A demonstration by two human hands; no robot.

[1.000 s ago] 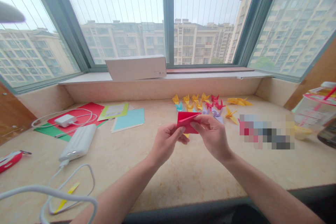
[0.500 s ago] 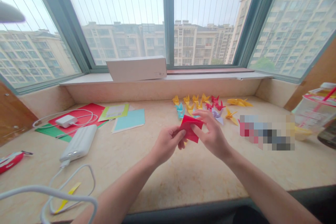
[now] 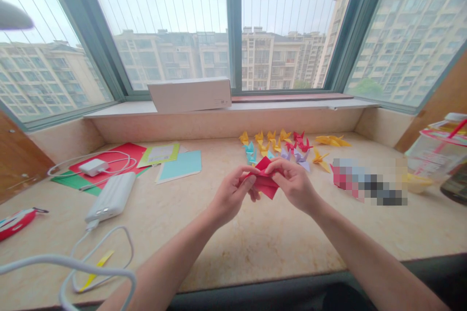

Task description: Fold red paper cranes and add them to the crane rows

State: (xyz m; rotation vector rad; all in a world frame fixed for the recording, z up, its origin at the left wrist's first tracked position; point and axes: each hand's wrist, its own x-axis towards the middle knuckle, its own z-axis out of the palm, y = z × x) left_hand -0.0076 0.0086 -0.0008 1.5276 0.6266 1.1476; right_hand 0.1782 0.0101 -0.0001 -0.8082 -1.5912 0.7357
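Observation:
A folded red paper (image 3: 265, 183) is held above the marble sill between both hands. My left hand (image 3: 231, 196) pinches its left side with thumb and fingers closed. From the right, my right hand (image 3: 295, 183) grips its top edge, fingers curled over it. Behind the hands lies a cluster of several small folded paper cranes (image 3: 280, 146) in yellow, red, blue and lilac.
Coloured paper sheets (image 3: 178, 165) lie at the left, with a white charger (image 3: 93, 166) on a red sheet. A white power bank (image 3: 111, 197) and its cable sit near the front left. A white box (image 3: 189, 94) rests on the window ledge. A plastic cup (image 3: 436, 153) stands at far right.
Both hands have closed together over the red paper. The right fingers came down from the top corner onto its upper edge, and the paper now shows less between the hands.

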